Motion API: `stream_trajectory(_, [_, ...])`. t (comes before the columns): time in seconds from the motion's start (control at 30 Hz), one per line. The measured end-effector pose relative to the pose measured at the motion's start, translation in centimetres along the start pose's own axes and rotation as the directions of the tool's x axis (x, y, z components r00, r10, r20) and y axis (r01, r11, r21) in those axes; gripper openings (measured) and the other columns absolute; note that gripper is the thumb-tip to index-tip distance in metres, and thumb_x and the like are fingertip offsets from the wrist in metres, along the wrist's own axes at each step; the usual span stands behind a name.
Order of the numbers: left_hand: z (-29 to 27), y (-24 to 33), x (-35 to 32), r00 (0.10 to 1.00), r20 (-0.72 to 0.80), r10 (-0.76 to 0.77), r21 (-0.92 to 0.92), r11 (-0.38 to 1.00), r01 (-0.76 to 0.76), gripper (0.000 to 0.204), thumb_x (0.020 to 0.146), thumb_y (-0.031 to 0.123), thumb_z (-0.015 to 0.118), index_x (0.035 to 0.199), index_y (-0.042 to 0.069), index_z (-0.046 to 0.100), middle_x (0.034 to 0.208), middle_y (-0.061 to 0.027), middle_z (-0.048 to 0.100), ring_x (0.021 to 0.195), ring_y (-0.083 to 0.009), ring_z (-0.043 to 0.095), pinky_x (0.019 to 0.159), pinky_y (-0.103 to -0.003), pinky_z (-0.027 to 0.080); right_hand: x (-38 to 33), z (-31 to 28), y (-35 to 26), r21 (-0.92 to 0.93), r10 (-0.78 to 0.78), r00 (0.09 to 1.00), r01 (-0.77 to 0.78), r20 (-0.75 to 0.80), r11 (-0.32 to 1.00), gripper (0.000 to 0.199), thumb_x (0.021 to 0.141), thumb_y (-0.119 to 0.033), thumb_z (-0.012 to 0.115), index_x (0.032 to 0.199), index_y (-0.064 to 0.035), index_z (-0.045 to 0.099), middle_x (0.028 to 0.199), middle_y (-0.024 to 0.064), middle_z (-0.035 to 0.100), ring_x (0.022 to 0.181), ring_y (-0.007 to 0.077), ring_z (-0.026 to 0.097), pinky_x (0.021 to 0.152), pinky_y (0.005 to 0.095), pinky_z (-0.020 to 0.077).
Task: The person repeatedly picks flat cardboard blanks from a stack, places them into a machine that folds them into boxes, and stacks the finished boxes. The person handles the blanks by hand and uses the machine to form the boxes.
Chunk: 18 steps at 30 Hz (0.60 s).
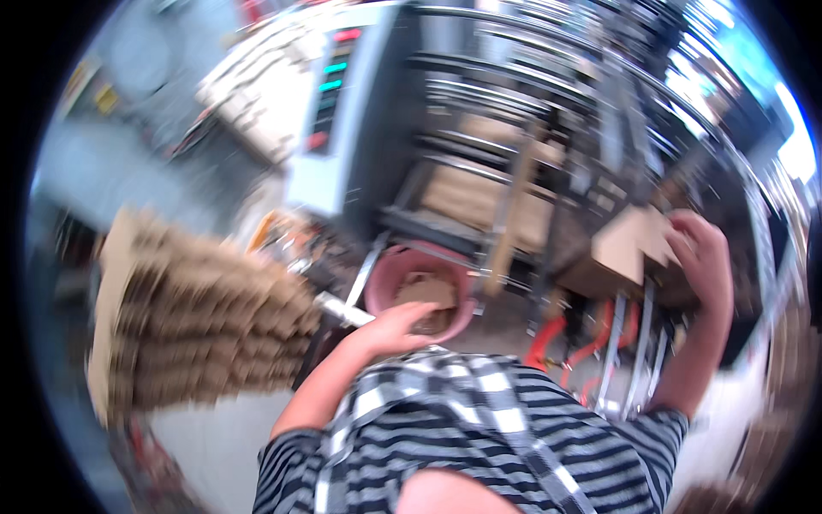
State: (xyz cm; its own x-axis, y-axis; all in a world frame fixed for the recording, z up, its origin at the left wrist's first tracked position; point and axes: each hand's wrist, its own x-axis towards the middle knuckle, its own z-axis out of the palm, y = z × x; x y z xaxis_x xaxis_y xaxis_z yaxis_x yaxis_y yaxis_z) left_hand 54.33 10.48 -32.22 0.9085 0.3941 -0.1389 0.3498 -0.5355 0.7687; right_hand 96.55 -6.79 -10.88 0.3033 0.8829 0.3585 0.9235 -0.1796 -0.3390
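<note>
My left hand [402,328] is over the near rim of a pink bucket [377,287], its fingers stretched out and apparently empty. Brown cardboard scraps [425,293] lie inside the bucket. Out to the right, my right hand [704,248] has its fingers bent at the edge of a piece of brown cardboard [655,236], seemingly gripping it. This piece rests at a stack of folded cardboard [612,253] on the machine's right side. Motion blur hides the exact finger contact.
A machine with metal rods [505,64] fills the far side, with a control panel [330,94] of lit buttons at its left. More cardboard [488,201] lies within it. A tall stack of cardboard [205,317] stands left. Red hoses [548,343] run below the machine.
</note>
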Motion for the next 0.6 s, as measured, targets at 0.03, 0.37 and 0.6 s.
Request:
stream_trajectory(0.03, [-0.3,0.8,-1.0,0.999,-0.037,-0.025,-0.01,1.0,0.025,0.068,0.077,0.029,0.071,0.133,0.0,0.045,0.129,-0.0211,0.053,0.121,-0.0358,0.051,0.101,-0.041,0.041,0.5,0.9,-2.5,0.082,-0.155,0.987,0.157,-0.03,0.984,0.023,0.075,-0.008,0.065,0.095,0.0032,0.062,0.093,0.0162,0.066,0.09,0.0308,0.065,0.081,0.0344,0.0481])
stream_trajectory(0.37, [-7.4,10.2,-19.3,0.732,-0.673,0.102,0.086,0.995,-0.059,0.054,0.078,0.02,0.072,0.126,0.001,0.057,0.123,-0.0192,0.06,0.11,-0.0329,0.059,0.096,-0.038,0.046,7.5,11.5,-27.4,0.622,-0.767,0.63,0.553,0.122,0.554,0.025,0.073,-0.006,0.071,0.096,0.003,0.066,0.088,0.015,0.068,0.082,0.027,0.067,0.074,0.031,0.0504])
stream_trajectory(0.6, [-10.2,14.5,-36.9,0.124,-0.892,0.435,0.45,0.88,0.149,0.032,0.084,0.013,0.066,0.11,-0.005,0.064,0.106,-0.017,0.067,0.102,-0.0298,0.063,0.09,-0.039,0.049,11.2,18.4,-46.2,0.812,-0.721,0.665,0.301,0.197,0.5,0.039,0.09,-0.03,0.063,0.107,0.0048,0.065,0.091,0.011,0.068,0.086,0.0131,0.062,0.077,0.0277,0.0491])
